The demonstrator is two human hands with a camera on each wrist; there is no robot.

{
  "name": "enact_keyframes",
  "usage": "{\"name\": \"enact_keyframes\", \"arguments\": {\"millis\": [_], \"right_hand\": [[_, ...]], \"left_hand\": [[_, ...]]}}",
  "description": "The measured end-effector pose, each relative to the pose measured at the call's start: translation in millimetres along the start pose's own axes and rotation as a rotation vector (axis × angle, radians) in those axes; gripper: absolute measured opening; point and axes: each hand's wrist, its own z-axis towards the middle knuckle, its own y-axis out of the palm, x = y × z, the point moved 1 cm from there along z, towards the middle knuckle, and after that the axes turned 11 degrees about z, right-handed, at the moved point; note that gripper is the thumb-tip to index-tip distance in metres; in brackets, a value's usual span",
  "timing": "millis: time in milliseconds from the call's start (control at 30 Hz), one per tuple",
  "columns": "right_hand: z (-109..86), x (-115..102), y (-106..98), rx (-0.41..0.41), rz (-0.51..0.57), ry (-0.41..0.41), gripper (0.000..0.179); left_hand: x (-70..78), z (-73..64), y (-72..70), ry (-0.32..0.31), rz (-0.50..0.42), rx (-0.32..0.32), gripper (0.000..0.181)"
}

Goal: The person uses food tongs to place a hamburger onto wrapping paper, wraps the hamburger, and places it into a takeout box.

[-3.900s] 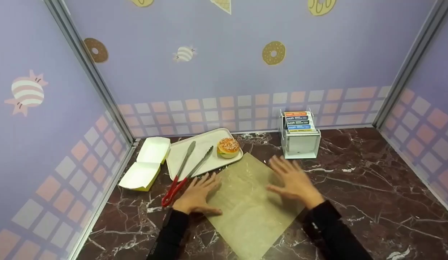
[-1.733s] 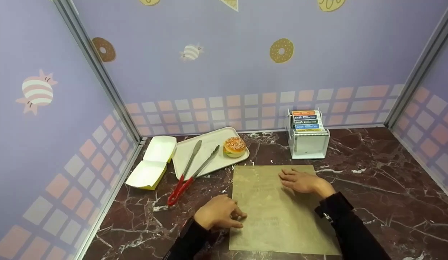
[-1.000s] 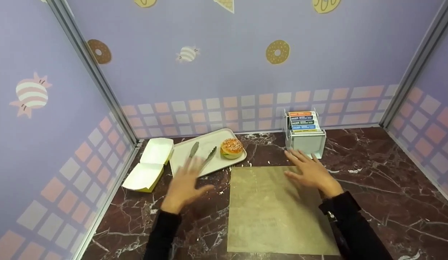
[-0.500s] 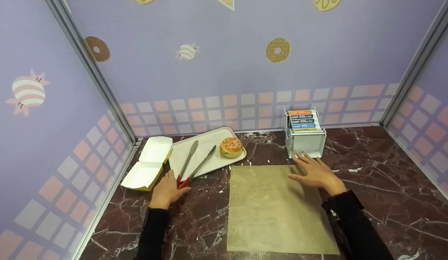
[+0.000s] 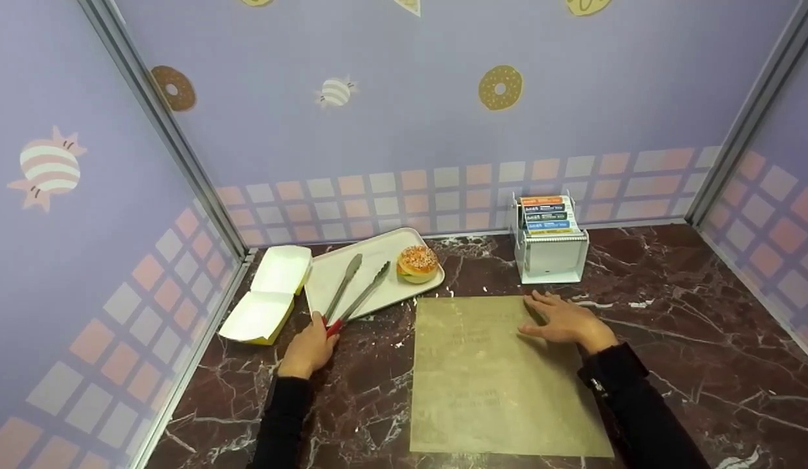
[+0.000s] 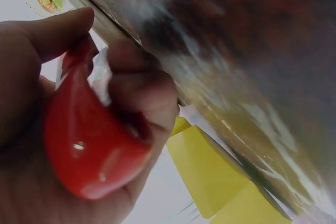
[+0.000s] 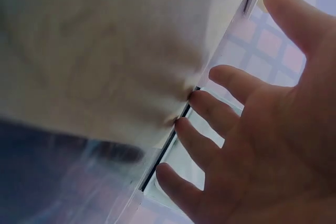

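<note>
In the head view my left hand [image 5: 307, 347] grips the tongs [image 5: 360, 298] by their red handles; the left wrist view shows the rounded red handle end [image 6: 89, 135] in the palm with fingers curled round it. The metal tips lie over the beige tray [image 5: 378, 309], spread apart, left of a sesame-bun burger [image 5: 417, 263]. My right hand [image 5: 567, 322] is at the far right corner of a square of brown wrapping paper [image 5: 502, 384]. Its fingers are spread, and in the right wrist view [image 7: 252, 145] the fingertips seem to touch the paper near its edge.
An open yellow takeaway box [image 5: 257, 316] with a white inside stands left of the tray. Behind the paper is a white rack [image 5: 552, 257] holding several coloured packets [image 5: 547, 215]. Purple walls enclose the dark marbled tabletop [image 5: 691, 326] at the back and sides.
The paper was turned from a diamond to a square position. My left hand then left it, moved left and took hold of the tongs' handles. My right hand lowered onto the paper's corner.
</note>
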Motion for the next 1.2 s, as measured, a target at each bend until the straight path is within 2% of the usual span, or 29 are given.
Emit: {"name": "enact_keyframes", "arguments": {"millis": [200,333,467,567,633,700,767,933,1067,1133,1200], "right_hand": [[-0.1,-1.3,-0.5,-0.011,0.011,0.026,0.087],[1.7,-2.8,-4.4,0.026,0.013,-0.008,0.087],[2.0,-3.7,-10.5,0.120,-0.006,-0.060,0.086],[3.0,-5.1,-16.1,0.236,-0.010,-0.106,0.087],[3.6,-7.2,-19.8,0.312,0.022,-0.129,0.089],[3.9,-10.7,-22.4,0.359,0.118,-0.145,0.092],[4.3,-15.6,-24.3,0.379,0.266,-0.161,0.094],[5.2,-30.7,-20.3,0.340,0.734,-0.187,0.094],[6.0,-47.7,-5.8,0.191,1.031,-0.183,0.092],[6.4,-57.0,3.3,0.086,1.116,-0.213,0.096],[6.3,-66.2,11.8,-0.021,1.158,-0.288,0.103]], "left_hand": [[-1.4,-0.5,0.9,0.012,-0.031,-0.004,0.040],[-3.6,0.4,-3.0,0.021,-0.013,0.014,0.043],[-5.2,-0.3,-11.7,-0.016,-0.013,0.044,0.057],[0.2,-0.6,-19.8,-0.018,-0.059,0.119,0.057],[9.1,-0.3,-24.2,0.008,-0.121,0.171,0.052],[22.4,-0.5,-27.6,0.051,-0.207,0.211,0.045],[39.5,-1.7,-28.9,0.107,-0.331,0.196,0.041],[90.1,-10.6,-22.7,0.252,-0.627,0.021,0.040],[129.6,-23.1,-11.5,0.388,-0.733,-0.075,0.043],[146.9,-30.6,-5.4,0.454,-0.774,-0.129,0.043],[161.1,-37.8,0.2,0.506,-0.809,-0.199,0.041]]}}
